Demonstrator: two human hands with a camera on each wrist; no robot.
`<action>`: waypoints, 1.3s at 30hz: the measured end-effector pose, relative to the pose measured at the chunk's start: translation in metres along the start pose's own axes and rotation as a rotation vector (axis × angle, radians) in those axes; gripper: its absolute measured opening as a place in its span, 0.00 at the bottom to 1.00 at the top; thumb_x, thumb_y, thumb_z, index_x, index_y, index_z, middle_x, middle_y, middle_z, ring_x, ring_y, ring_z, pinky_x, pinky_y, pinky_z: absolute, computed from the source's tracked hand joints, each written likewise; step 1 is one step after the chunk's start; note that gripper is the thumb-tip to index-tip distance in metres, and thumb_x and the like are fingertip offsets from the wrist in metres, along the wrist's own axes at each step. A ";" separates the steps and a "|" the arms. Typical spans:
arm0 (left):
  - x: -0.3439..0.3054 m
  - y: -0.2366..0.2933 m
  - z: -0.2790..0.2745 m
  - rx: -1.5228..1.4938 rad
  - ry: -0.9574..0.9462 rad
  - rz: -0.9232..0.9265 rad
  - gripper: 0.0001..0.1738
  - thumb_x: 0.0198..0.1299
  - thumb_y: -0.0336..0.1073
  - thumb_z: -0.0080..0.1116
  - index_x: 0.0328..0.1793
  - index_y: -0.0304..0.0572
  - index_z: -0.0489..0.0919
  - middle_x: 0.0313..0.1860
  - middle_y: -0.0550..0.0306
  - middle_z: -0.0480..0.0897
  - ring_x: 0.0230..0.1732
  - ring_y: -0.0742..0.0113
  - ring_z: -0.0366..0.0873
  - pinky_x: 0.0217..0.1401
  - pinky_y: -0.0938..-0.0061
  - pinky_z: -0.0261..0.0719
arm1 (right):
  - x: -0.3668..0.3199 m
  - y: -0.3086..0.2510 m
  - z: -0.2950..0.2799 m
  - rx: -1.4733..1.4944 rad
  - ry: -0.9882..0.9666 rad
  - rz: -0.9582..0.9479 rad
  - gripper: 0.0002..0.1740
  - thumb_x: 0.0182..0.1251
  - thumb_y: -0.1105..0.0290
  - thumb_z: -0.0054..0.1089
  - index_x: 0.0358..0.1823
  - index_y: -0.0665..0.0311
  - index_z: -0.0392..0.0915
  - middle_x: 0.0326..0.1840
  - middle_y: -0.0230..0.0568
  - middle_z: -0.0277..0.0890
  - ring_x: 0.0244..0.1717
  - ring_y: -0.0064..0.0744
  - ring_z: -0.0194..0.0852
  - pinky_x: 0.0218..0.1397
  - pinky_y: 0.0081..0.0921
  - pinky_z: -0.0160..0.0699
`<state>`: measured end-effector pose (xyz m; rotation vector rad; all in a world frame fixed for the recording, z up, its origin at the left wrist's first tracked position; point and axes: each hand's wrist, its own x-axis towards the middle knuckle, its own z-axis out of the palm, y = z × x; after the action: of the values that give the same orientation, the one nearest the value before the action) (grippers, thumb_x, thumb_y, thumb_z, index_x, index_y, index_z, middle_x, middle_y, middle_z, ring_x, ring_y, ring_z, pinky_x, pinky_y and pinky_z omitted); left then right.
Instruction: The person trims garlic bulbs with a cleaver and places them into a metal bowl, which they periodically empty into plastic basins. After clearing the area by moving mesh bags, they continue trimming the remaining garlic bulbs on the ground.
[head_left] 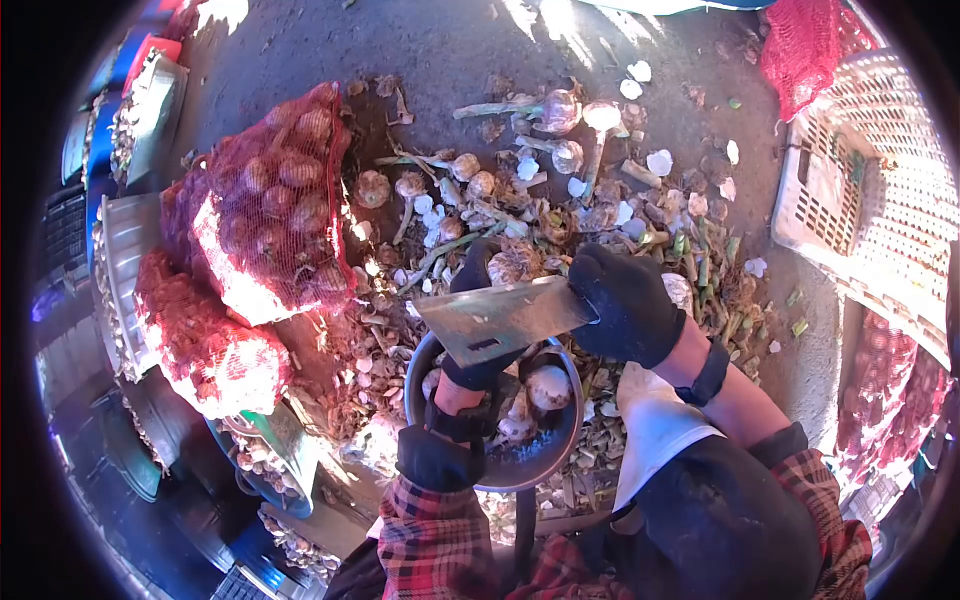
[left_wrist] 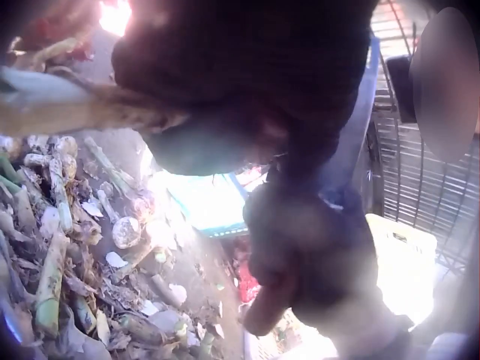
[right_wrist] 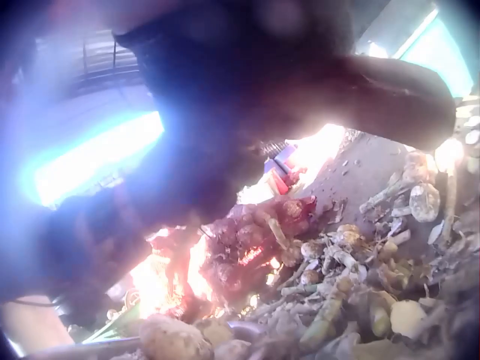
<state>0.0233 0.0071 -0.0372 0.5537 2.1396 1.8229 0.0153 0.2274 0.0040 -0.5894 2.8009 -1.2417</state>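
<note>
In the head view my gloved right hand (head_left: 625,305) grips a cleaver (head_left: 510,318), its broad blade lying across in front of my left hand (head_left: 480,372). Dark glove fingers of that left hand curl beside a garlic bulb (head_left: 513,264) behind the blade. The left wrist view shows a garlic stem (left_wrist: 67,105) projecting from the left glove (left_wrist: 247,75), with the right glove (left_wrist: 315,247) round a handle (left_wrist: 266,309). Large in the right wrist view are the right glove (right_wrist: 240,82) and the handle end (right_wrist: 405,101). A metal bowl (head_left: 577,420) with bulbs (head_left: 548,388) sits below the hands.
Garlic bulbs, cut stems (head_left: 640,174) and peelings cover the ground ahead. Red mesh sacks (head_left: 275,200) of bulbs stand at the left. A pale plastic crate (head_left: 810,245) lies at the right, beside more mesh sacks. Tubs (head_left: 300,440) of garlic stand at the lower left.
</note>
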 end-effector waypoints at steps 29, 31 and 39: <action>0.019 0.045 -0.011 0.063 0.266 -0.274 0.24 0.44 0.35 0.71 0.47 0.37 0.73 0.36 0.57 0.80 0.37 0.72 0.78 0.41 0.74 0.78 | -0.026 0.054 0.051 -0.019 0.172 0.316 0.11 0.45 0.69 0.64 0.31 0.62 0.74 0.26 0.45 0.75 0.27 0.48 0.77 0.29 0.37 0.75; 0.027 0.047 -0.020 0.020 0.452 -0.301 0.25 0.46 0.33 0.70 0.50 0.37 0.72 0.39 0.56 0.79 0.38 0.70 0.79 0.41 0.74 0.80 | -0.019 0.044 0.044 0.080 0.231 0.407 0.05 0.49 0.72 0.61 0.26 0.63 0.75 0.21 0.47 0.74 0.24 0.47 0.78 0.26 0.35 0.75; 0.026 0.042 0.016 -0.814 0.626 -0.261 0.18 0.59 0.28 0.56 0.54 0.30 0.67 0.48 0.48 0.74 0.53 0.57 0.77 0.63 0.61 0.77 | 0.009 -0.012 0.038 0.428 0.312 0.354 0.06 0.52 0.73 0.61 0.25 0.63 0.72 0.19 0.48 0.71 0.21 0.45 0.76 0.24 0.32 0.71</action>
<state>0.0122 0.0387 0.0026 -0.5124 1.3959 2.6510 0.0177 0.1896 -0.0120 0.1273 2.5534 -1.8888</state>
